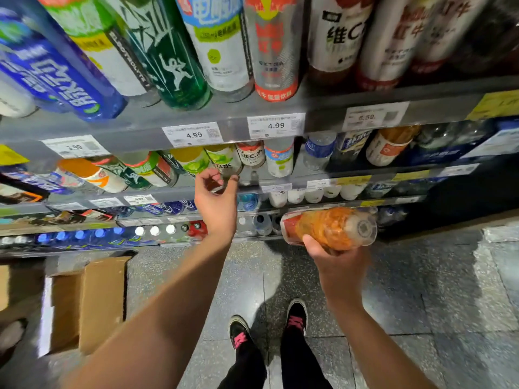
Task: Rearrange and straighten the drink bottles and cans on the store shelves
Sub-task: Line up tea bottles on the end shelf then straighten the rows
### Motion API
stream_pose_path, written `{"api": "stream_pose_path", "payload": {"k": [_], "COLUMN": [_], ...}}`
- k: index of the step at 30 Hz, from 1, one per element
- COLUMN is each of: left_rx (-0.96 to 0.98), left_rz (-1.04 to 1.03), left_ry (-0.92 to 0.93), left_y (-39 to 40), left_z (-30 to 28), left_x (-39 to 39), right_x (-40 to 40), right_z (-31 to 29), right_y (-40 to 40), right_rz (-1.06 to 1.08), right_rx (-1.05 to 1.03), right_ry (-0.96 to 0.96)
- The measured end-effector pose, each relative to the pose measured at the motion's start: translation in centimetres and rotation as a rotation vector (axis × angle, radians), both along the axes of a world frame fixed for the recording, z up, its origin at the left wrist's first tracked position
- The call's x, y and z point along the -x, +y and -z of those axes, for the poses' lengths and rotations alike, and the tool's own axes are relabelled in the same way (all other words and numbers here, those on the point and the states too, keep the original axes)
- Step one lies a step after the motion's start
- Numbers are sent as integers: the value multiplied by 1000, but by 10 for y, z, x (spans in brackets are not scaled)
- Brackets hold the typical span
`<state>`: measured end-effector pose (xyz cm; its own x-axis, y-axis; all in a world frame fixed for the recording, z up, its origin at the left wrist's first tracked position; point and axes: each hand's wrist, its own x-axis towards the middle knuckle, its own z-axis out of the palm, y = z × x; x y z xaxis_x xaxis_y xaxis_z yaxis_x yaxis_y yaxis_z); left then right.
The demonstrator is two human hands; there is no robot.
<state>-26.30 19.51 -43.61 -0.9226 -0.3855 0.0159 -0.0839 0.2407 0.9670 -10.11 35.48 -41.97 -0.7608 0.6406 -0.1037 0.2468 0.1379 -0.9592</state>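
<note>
As right hand grips bottle (label blurred)

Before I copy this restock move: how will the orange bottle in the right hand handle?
The orange bottle looks full, so probably heavy for its size. Lying sideways in the right hand, its round body would likely roll if set down that way. The glossy plastic may be slippery.

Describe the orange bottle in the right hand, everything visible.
The orange drink bottle is clear plastic, filled with orange liquid, with a red-and-white label toward its far end. It lies roughly sideways, base toward the camera, away from the shelves. The right hand holds it from below, thumb on its near side. Nothing else touches it.
</note>
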Motion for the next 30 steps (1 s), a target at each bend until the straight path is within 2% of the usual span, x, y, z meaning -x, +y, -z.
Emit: {"api": "stream_pose_path", "payload": {"k": [2,3,4,5,6,7,9,10,13,15,17,20,23,26,30], "left_rx": [-32,-49,-69,-92,-125,-161,-236,-251,-182,-66,-32,-94,-215,-309,-270], "left_rz": [71,95,123,165,227,307,527,648,857,864,858,843,818,842,939], "left_ry": [5,8,12,11,5,-16,-78,-96,-127,-83,36,139,184,230,314], "left_y": [-6,-6,-6,-5,-4,-2,3,5,12,17,19,25,45,74,128], "left_z": [-13,-24,-37,-54,-73,-94,-137,-156,-205,-230,-256,-289,-314,-333,-364], "left_x": [-8,-12,-17,-22,-27,-33,-46,-53,-70,-74,-77,-79,-82,-86,-95], "right_x": [6,3,1,4,11,16,23,25,26,22,15,5,-8,-21,-35], "right_z": [-18,-22,-23,-32,-57,-62,-80,-95,-139,-161,-190,-224,-245,-265,-292], "right_y": [-13,-19,-17,-19,-25,-24,-26,-25,-24,-23,-22,-13,9,35,82], "right_rz": [-87,-180,-166,-201,-187,-83,-98,-114,-82,-111,-77,-48,-10,6,50], "right_rx": [200,203,165,302,338,200,177,99,-35,-109,-132,-212,-202,-307,-360], "right_ry": [-32,-39,13,14,-1,31,46,43,37,86,138,218,208,201,220]}}
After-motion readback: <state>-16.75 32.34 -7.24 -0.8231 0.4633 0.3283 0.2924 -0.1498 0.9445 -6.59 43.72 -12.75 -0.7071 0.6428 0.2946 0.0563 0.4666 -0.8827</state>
